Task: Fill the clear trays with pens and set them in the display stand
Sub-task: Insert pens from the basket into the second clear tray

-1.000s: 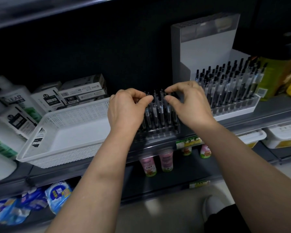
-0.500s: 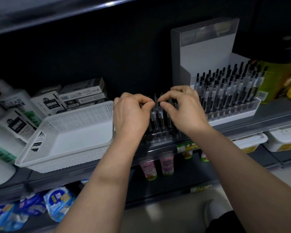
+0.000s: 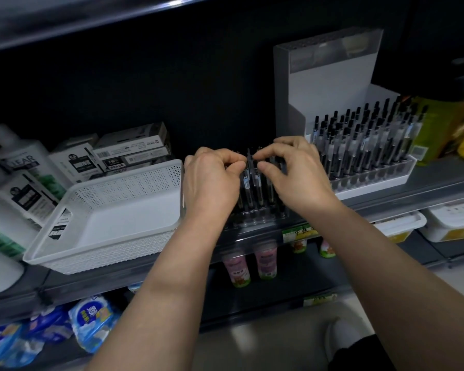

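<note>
As hands pinch, slim pens fill clear tray

Clear tray: my left hand and right hand hide most of it.
Pens in tray: too hidden for me to count.
Bottles left of tray: cut by the edge.

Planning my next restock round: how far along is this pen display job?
Done: one clear plastic tray packed with black pens sits low in the white display stand. In hand: left hand and right hand each pinch pens standing in a second clear tray at the shelf edge. Left: finish that tray and set it in the stand, whose upper step looks trayless.
</note>
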